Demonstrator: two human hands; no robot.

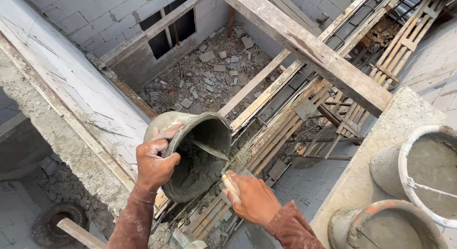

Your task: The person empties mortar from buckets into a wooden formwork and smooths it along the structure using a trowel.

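My left hand [153,163] grips the rim of a grey mortar-caked bucket [190,153], tilted on its side with its mouth toward me. Wet grey mortar fills the lower part of the bucket. My right hand [250,196] holds a trowel by its pale handle [231,184]; the blade [207,149] reaches into the bucket over the mortar. Both hands and the brown sleeves are smeared with cement. Below the bucket runs a narrow wooden formwork channel [266,134] with mortar in it.
Two mortar-filled buckets, one white [423,175] and one orange-rimmed [381,227], stand on a concrete ledge [381,149] at right. A wooden beam [314,49] crosses overhead. Far below lies rubble [209,72]. A block wall [62,77] runs at left; a tyre [54,223] lies lower left.
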